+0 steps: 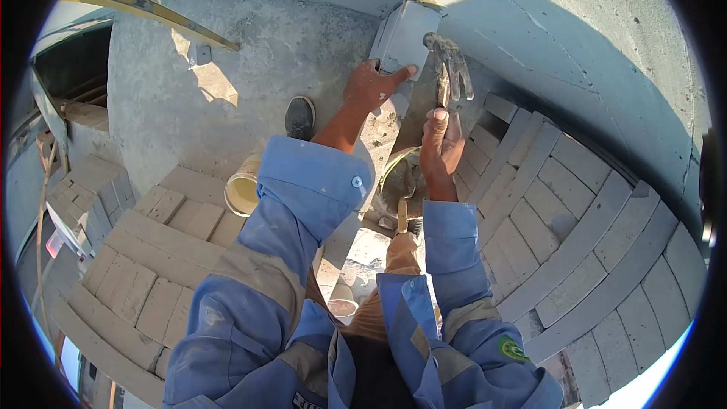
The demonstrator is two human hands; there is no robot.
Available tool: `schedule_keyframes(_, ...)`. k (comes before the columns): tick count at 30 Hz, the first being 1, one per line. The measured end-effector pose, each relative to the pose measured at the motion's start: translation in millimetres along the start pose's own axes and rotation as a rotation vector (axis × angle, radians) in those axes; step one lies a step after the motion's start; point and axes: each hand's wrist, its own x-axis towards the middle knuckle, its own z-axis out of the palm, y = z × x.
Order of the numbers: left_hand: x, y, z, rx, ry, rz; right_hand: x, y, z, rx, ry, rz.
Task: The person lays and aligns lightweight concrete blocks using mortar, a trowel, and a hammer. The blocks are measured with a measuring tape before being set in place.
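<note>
My right hand (441, 140) is wrapped round the handle of a claw hammer (448, 64), whose metal head is up beside a pale block (407, 36). The block stands against the wall at the top centre. My left hand (375, 85) rests on the near end of that block, thumb and fingers apart, with the fingertips partly hidden. Below the block runs a narrow strip of rough mortar (379, 132). Under my right forearm a bucket (400, 182) is partly hidden.
Stacked blocks stand at the right (556, 220) and lower left (144, 280). A cream bucket (242, 189) sits left of my sleeve. A yellow level (144, 7) lies at the upper left. The plastered wall (598, 53) curves round the upper right.
</note>
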Motion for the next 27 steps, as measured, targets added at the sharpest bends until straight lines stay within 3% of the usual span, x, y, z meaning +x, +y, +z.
schedule_keyframes(2,2.9,0.1,-3.7,-0.097,-0.153,-0.069,9.1,7.7,6.1,0.039,0.05,-0.111)
schedule_keyframes(4,-4.8,6.9,-14.2,-0.146,-0.212,-0.075,25.5,5.6,9.5,-0.195,-0.015,-0.192)
schedule_keyframes(6,-2.5,2.9,-12.0,-0.189,-0.274,-0.071,29.0,5.6,9.7,-0.238,-0.038,-0.074)
schedule_keyframes(8,13.4,-27.1,12.5,-0.054,-0.087,0.189,27.1,14.1,10.7,-0.439,-0.043,-0.146)
schedule_keyframes(9,8.9,-22.9,10.5,-0.053,-0.092,0.188,23.5,11.9,9.4,-0.441,-0.041,-0.141)
schedule_keyframes(11,1.7,-1.7,-2.4,-0.173,-0.197,-0.021,22.8,-0.2,9.4,-0.272,-0.037,-0.091)
schedule_keyframes(12,-1.0,2.2,-2.9,-0.172,-0.194,-0.009,22.1,1.5,7.9,-0.267,-0.029,-0.1)
schedule_keyframes(14,-8.8,1.9,-0.2,-0.004,0.051,0.051,9.7,12.9,3.2,-0.085,-0.018,-0.092)
schedule_keyframes(15,-4.5,-4.0,3.3,-0.003,0.05,0.044,1.6,4.4,1.5,-0.052,0.025,-0.14)
schedule_keyframes(18,14.1,-22.5,16.6,-0.082,-0.039,0.0,5.9,9.2,8.9,-0.036,0.076,-0.262)
schedule_keyframes(19,16.9,-27.5,15.8,-0.033,-0.098,0.066,7.2,-7.7,5.6,-0.208,0.008,-0.051)
schedule_keyframes(20,18.9,-31.0,16.2,0.014,-0.156,0.134,11.3,-4.2,7.9,-0.207,0.007,-0.052)
schedule_keyframes(23,-2.8,-7.0,7.7,-0.04,0.025,0.088,21.4,-7.9,10.4,-0.322,-0.088,-0.037)
schedule_keyframes(27,4.2,-16.1,15.9,0.045,0.064,0.079,12.5,4.5,12.0,-0.293,-0.009,-0.108)
